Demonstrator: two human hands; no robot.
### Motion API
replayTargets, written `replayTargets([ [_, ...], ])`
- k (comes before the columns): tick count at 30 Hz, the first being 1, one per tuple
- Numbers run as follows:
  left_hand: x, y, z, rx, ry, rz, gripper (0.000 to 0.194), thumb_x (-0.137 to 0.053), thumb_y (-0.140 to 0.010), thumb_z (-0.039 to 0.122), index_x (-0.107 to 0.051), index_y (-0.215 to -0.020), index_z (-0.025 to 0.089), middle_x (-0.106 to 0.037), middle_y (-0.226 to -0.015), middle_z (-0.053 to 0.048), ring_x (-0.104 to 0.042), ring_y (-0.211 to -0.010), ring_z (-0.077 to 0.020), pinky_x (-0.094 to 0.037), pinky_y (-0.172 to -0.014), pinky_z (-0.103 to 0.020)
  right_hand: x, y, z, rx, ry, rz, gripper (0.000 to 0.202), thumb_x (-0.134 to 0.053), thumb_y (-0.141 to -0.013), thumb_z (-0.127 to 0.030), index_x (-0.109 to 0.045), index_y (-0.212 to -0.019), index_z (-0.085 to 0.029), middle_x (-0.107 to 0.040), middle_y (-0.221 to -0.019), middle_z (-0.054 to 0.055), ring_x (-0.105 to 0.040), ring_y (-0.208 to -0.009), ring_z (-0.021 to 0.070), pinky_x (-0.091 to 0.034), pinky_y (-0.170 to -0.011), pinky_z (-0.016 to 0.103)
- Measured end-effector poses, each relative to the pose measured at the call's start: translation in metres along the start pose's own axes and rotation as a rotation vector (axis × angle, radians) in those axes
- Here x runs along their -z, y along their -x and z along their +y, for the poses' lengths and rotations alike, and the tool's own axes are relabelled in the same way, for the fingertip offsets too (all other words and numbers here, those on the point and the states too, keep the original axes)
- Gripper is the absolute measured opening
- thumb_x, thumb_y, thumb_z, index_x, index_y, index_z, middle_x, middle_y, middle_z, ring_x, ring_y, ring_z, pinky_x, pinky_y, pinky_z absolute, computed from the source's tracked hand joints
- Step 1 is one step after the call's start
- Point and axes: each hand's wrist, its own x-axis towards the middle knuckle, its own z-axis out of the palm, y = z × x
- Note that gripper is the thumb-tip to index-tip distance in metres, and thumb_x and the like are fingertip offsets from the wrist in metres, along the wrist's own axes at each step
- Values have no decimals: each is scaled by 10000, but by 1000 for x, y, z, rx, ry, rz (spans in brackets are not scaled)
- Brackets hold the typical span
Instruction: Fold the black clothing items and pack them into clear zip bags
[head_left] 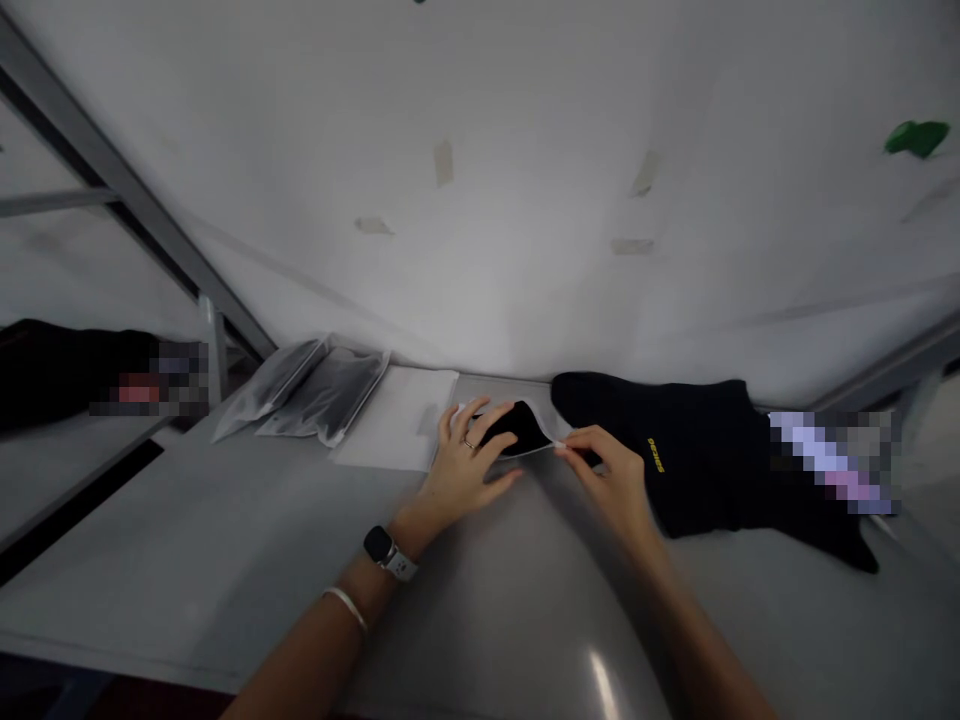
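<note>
Between my hands lies a small frosted plastic zip bag (pixel 550 428) with a piece of black fabric (pixel 523 428) showing inside it. My left hand (pixel 466 465) rests over the bag with its fingers spread, a ring on one finger. At the bag's right corner, the thumb and forefinger of my right hand (pixel 609 478) pinch the edge of its opening. Whether a zip slider sits under those fingertips is too small to tell. Just right of that hand, a dark garment (pixel 697 450) with yellow lettering lies flat.
Filled frosted bags (pixel 334 395) lie at the back left of the grey table (pixel 225 540), beside flat white bags or sheets (pixel 397 415). Behind them rises a white wall (pixel 510 270) with bits of tape. Metal frame bars (pixel 142 180) slant at the left.
</note>
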Motion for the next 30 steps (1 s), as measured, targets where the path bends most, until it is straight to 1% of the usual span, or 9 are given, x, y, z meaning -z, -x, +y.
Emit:
replayTargets([
  [4,2,1,-6,29,-91,75,113,-649,-846,352,-661,-925,272,-608,-1265,-63,-436,-1264,-300,-298,-1027,-520,7,-2,-12,-75,-154,-2,108,-648,-843,-296,-690,-774,-225,-678,-759,22,-631,-714,178,-492,-646,315],
  [7,5,2,-11,54,-91,175,134,-662,-835,385,-685,-917,282,-685,-1082,-53,-533,-1114,-267,-347,-953,-467,9,-4,-12,-107,-260,-40,90,-642,-847,-278,-711,-804,-238,-691,-802,26,-636,-773,184,-496,-708,335],
  [10,10,1,-11,-20,-5,201,110,-642,-867,325,-677,-952,266,-712,-914,-17,-602,-934,-195,-363,-912,-410,10,-6,-11,-130,-332,-53,94,-634,-850,-282,-714,-818,-244,-688,-832,26,-633,-834,187,-496,-771,344],
  [16,15,-3,-3,-142,-53,262,52,-596,-906,239,-644,-894,225,-633,-616,67,-578,-607,-94,-389,-833,-326,8,-5,-15,-240,-372,-23,151,-583,-872,-325,-684,-829,-221,-680,-784,18,-625,-754,165,-493,-682,287],
  [19,21,-7,3,-149,-86,249,109,-543,-938,259,-634,-897,214,-666,-654,44,-612,-685,-121,-364,-823,-339,7,-3,-18,-237,-336,21,147,-572,-881,-308,-665,-816,-215,-653,-754,5,-599,-706,143,-467,-642,258],
  [21,27,-11,10,-125,-87,227,222,-490,-955,368,-635,-998,205,-719,-788,-12,-624,-827,-178,-342,-836,-373,7,-2,-21,-204,-313,27,135,-568,-888,-285,-665,-823,-216,-647,-756,2,-594,-705,138,-458,-641,253],
  [24,35,-18,26,-81,-76,205,395,-443,-941,489,-615,-1129,188,-729,-1008,-72,-581,-1007,-250,-311,-865,-418,8,-2,-28,-106,-297,-38,124,-566,-895,-240,-674,-839,-218,-659,-785,8,-607,-746,146,-461,-681,268],
  [26,37,-22,36,-97,-68,195,295,-504,-936,417,-625,-1115,216,-729,-1044,-43,-571,-1055,-248,-294,-889,-422,8,-1,-35,-28,-295,-86,122,-568,-894,-203,-676,-839,-218,-668,-805,11,-618,-778,151,-468,-719,279],
  [30,37,-23,48,-89,-35,261,69,-613,-888,208,-647,-938,242,-745,-867,38,-611,-969,-189,-274,-919,-407,7,0,-45,61,-262,-107,135,-576,-886,-147,-680,-846,-223,-670,-810,7,-620,-775,142,-477,-711,268],
])
